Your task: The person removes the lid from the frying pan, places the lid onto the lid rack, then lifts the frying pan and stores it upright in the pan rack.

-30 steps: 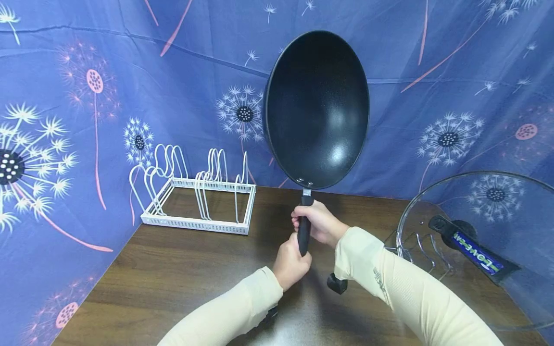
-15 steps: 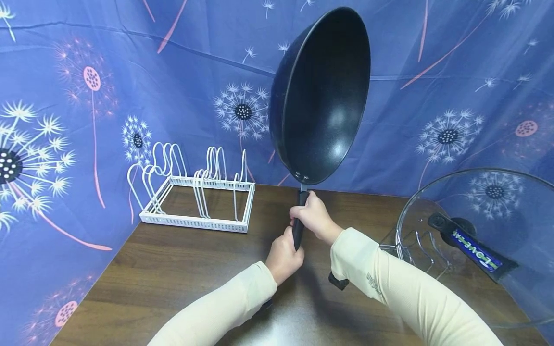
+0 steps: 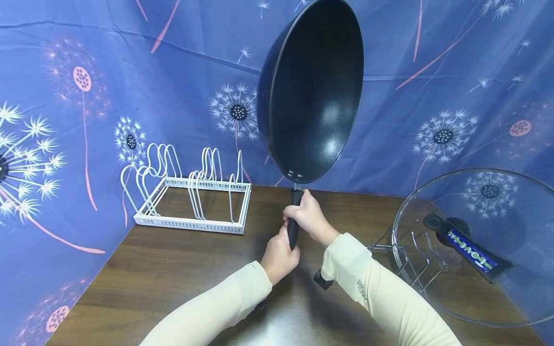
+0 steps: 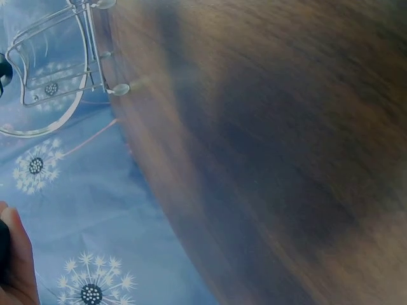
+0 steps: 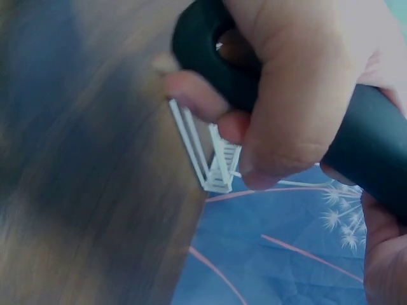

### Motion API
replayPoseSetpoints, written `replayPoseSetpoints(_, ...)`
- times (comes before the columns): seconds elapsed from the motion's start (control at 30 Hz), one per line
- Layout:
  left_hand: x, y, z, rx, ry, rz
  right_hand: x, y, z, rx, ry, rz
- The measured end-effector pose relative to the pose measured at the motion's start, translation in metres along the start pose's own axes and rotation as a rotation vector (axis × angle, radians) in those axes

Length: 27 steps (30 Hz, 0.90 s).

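Observation:
A deep black wok (image 3: 318, 91) is held up in the air above the table, its bowl at the top and its opening turned partly rightward. Its dark blue outer side shows along the left. Both hands grip the black handle (image 5: 375, 140), which points down. My left hand (image 3: 280, 255) holds the lower end, and my right hand (image 3: 308, 216) is just above it, nearer the bowl. In the right wrist view fingers wrap the handle close to its looped end. In the left wrist view only part of a hand (image 4: 19, 260) shows at the left edge.
A white metal rack (image 3: 190, 225) with upright loops stands at the back left of the wooden table (image 3: 173, 269). On the right, a glass lid (image 3: 472, 307) with a labelled black handle (image 3: 469, 247) stands in a wire rack (image 3: 417, 259). Blue dandelion cloth (image 3: 182, 96) hangs behind.
The wok has turned about its handle, so its opening faces further right and its outer left side shows. It has risen slightly. Both hands keep their grip.

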State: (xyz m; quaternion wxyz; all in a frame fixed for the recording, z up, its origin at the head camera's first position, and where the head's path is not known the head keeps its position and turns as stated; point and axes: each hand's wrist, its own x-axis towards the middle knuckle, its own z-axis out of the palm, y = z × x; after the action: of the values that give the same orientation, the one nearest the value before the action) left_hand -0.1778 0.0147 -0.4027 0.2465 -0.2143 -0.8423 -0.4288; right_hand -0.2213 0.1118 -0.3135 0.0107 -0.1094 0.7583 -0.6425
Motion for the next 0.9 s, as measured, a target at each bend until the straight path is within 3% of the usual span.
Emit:
replayPoseSetpoints(0.23, -0.007, -0.005, -0.008, -0.008, 0.010, 0.093, -0.001, 0.006, 0.003, 0.102, -0.118, -0.036)
replayPoseSetpoints(0.4, -0.009, -0.010, -0.012, -0.044, 0.006, 0.115, -0.002, 0.009, 0.008, 0.174, -0.166, -0.083)
replayPoseSetpoints(0.57, -0.008, -0.015, -0.020, -0.149, -0.028, 0.068, -0.003, 0.007, 0.015, 0.219, -0.200, -0.104)
replayPoseSetpoints(0.73, -0.005, -0.019, -0.032, -0.245, -0.135, 0.001, -0.003, 0.004, 0.022, 0.245, -0.226, -0.103)
replayPoseSetpoints(0.9, -0.003, -0.020, -0.042, -0.249, -0.196, -0.032, -0.002, -0.001, 0.029, 0.293, -0.257, -0.139)
